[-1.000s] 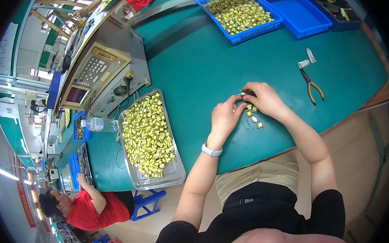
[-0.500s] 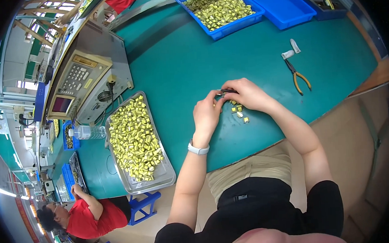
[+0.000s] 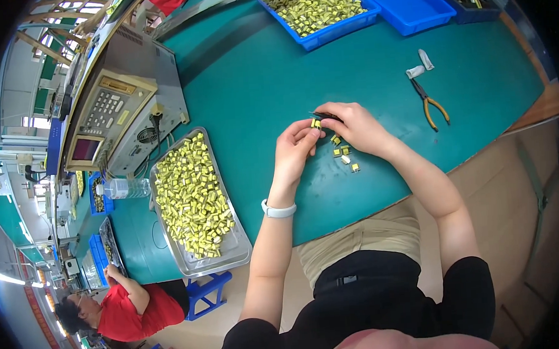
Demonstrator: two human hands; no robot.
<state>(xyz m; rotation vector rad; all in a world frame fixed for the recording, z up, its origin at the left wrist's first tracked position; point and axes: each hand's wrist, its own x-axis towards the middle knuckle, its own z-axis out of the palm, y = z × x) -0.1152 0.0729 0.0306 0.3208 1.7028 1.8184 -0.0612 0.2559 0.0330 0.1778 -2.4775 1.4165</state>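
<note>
Left hand (image 3: pixel 293 150): closed, fingertips pinching a small yellow component (image 3: pixel 315 123) over the green surface (image 3: pixel 248 87). Right hand (image 3: pixel 358 127): closed on a slim dark tool (image 3: pixel 330 116), tool end right at that component; exact contact is too small to confirm. A few loose yellow parts (image 3: pixel 355 168) lie on the surface just on the body side of the hands.

Right of that: pliers (image 3: pixel 426 103) with yellow-orange handles, tips beside two small white sleeves (image 3: pixel 416 71). Left: metal tray (image 3: pixel 238 248) heaped with the same kind of yellow parts. Far side: blue bin (image 3: pixel 341 32), also full of them, with a second blue bin (image 3: pixel 410 3) next to it.

Markings: grey bench instrument (image 3: pixel 118 101) at left carries a keypad (image 3: pixel 104 111), a dark screen (image 3: pixel 87 148) and a yellowish label strip; key legends too small to read. Clear bottle (image 3: pixel 127 188) stands between instrument and tray. Red banner (image 3: pixel 40 317) at far left has marks, not resolvable. Any print on the parts: can't tell at this size.
</note>
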